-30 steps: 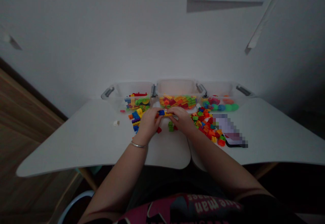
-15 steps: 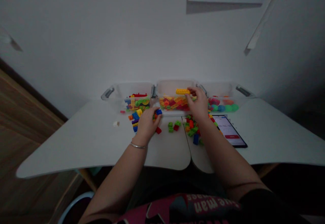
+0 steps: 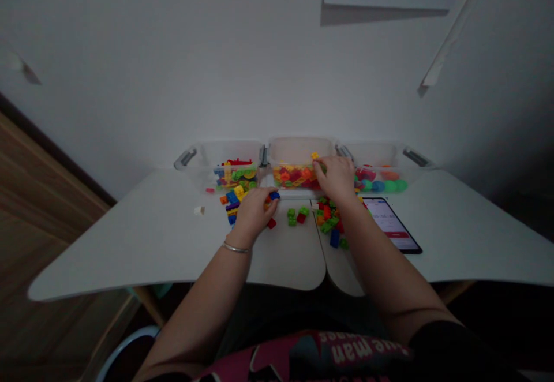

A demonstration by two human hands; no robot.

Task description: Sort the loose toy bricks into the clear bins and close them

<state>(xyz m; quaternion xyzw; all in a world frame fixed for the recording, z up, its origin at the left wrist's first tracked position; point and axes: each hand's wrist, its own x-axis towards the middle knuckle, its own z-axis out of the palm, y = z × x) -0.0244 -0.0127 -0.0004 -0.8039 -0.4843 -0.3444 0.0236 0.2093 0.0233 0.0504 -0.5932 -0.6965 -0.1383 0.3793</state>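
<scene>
My right hand (image 3: pixel 336 177) is closed over the front of the middle clear bin (image 3: pixel 303 146), with a yellow toy brick (image 3: pixel 314 156) at its fingertips. Only a small end of that brick shows. Lower down and to the left, my left hand (image 3: pixel 254 212) pinches a blue toy brick (image 3: pixel 274 195) between thumb and fingers just above the tabletop. Part of a pile of mixed bricks (image 3: pixel 232 197) lies behind and left of this hand. A red brick (image 3: pixel 272 223) is beside its thumb.
Clear bins at left (image 3: pixel 208 154) and right (image 3: pixel 376 151) flank the middle one. Green bricks (image 3: pixel 292 216) and a mixed pile (image 3: pixel 329 217) lie on the white table (image 3: pixel 151 243). A tablet (image 3: pixel 392 226) lies by my right forearm. A white piece (image 3: pixel 199 210) sits at left.
The long yellow brick in my right hand has turned, so less of it shows, and that hand is slightly lower. My left hand, with the blue brick, has shifted a little.
</scene>
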